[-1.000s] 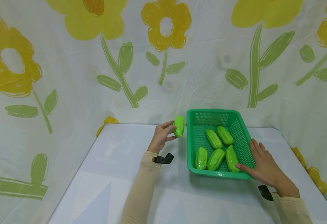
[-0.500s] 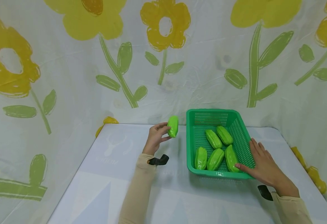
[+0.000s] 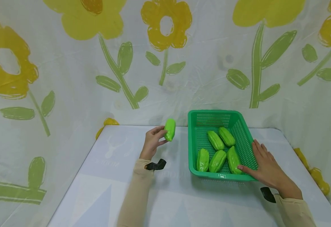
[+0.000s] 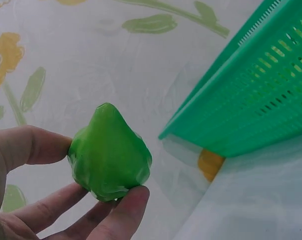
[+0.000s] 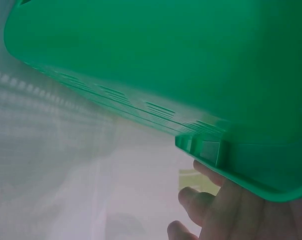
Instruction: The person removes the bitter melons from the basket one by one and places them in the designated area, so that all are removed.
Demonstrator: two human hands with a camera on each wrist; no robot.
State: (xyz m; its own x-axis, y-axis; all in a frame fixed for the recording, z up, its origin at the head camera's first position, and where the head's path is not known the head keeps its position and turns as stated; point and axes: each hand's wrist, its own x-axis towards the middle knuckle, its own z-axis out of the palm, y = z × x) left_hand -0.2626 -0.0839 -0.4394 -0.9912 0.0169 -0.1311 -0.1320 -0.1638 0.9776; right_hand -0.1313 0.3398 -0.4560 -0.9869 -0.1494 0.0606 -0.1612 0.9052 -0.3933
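My left hand (image 3: pixel 152 143) pinches a shiny light-green ribbed fruit (image 3: pixel 170 130) between thumb and fingers, above the table and left of the green basket (image 3: pixel 223 177). In the left wrist view, the tapered end of this ribbed fruit (image 4: pixel 111 155) faces the camera, with the thumb on one side and fingertips underneath. My right hand (image 3: pixel 270 168) rests at the basket's front right corner, fingers extended along the outside and thumb over the rim. Several similar green fruits (image 3: pixel 216 140) lie inside the basket. The right wrist view shows fingers (image 5: pixel 195 202) just below the basket's rim (image 5: pixel 240 186).
A white table (image 3: pixel 111 176) with faint printed shapes bears the basket. Right behind it hangs a pale flower-printed curtain (image 3: pixel 205 63). Black wrist cameras sit on both wrists, over beige sleeves.
My left hand has moved left, away from the basket, carrying the ribbed fruit with it. The right hand and basket stay in place.
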